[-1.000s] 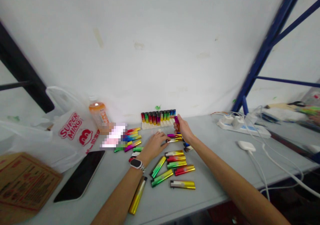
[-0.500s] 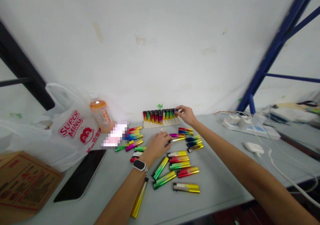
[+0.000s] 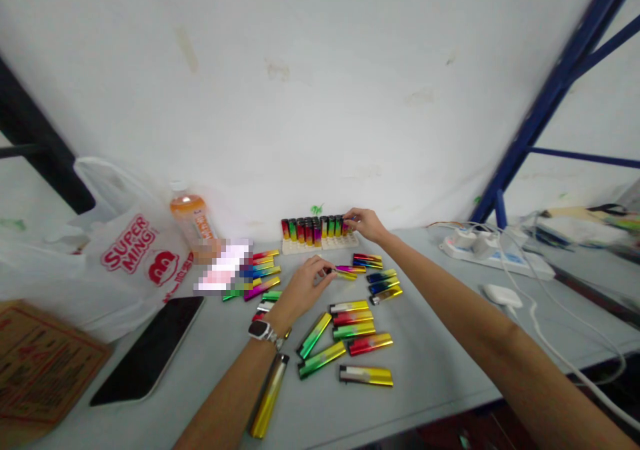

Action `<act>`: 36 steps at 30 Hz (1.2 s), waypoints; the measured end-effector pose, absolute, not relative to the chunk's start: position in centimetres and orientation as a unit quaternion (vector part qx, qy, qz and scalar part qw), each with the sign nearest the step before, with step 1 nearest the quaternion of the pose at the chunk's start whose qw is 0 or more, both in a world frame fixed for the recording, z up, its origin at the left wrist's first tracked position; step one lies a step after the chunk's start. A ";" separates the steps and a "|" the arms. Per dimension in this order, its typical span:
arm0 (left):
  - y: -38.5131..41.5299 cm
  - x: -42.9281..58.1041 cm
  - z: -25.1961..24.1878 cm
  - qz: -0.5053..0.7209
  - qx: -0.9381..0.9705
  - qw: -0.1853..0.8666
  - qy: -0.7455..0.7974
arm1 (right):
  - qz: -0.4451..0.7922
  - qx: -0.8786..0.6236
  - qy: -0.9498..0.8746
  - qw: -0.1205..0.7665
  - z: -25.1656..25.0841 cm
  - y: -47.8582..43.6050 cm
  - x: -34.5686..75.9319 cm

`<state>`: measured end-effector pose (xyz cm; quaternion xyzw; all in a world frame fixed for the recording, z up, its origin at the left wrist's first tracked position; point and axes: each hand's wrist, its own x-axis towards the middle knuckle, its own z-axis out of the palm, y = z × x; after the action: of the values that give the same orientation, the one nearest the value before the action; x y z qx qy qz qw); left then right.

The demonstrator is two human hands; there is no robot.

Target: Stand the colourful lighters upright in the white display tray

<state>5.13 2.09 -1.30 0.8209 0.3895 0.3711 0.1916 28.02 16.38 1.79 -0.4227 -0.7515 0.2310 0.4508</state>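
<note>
At the back of the table, a pale rack point(image 3: 295, 247) holds several upright lighters point(image 3: 306, 232) in shiny two-tone colours with dark tops. My right hand point(image 3: 367, 225) is at the rack's right end, fingertips pinched on the top of a lighter point(image 3: 346, 227) that they partly cover. In front of the rack, my left hand point(image 3: 305, 285) pinches the dark end of a yellow-ended lighter point(image 3: 346, 275), close to a magenta lighter point(image 3: 356, 269). More loose lighters point(image 3: 353, 318) lie on the table below and to both sides, including a green-and-yellow one point(image 3: 323, 359).
To the left are a black phone point(image 3: 150, 350), a cardboard box point(image 3: 47, 370), a white plastic bag point(image 3: 120, 263) and an orange drink bottle point(image 3: 190, 213). A power strip point(image 3: 500, 257) with cables and a white charger point(image 3: 505, 295) lie right.
My left hand has lifted slightly and now grips the end of the lighter beside the magenta one. My right hand stays at the rack's right end. The whole view has shifted a little.
</note>
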 end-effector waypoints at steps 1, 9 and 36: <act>2.1 5.2 -1.2 0.386 0.811 0.198 0.392 | 0.205 -0.429 -0.758 0.447 1.6 16.5 28.0; 1.7 4.8 -0.6 0.488 0.728 0.214 0.432 | 0.052 -0.476 -0.779 0.405 0.2 14.3 27.9; 0.2 4.9 -0.1 0.468 0.750 0.220 0.412 | 0.318 -0.464 -0.620 0.547 -1.1 2.0 20.6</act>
<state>4.90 0.18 -0.11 0.7503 0.4115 0.4683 0.2199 20.63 2.04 -1.13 -0.4636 -0.6199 0.3179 0.5475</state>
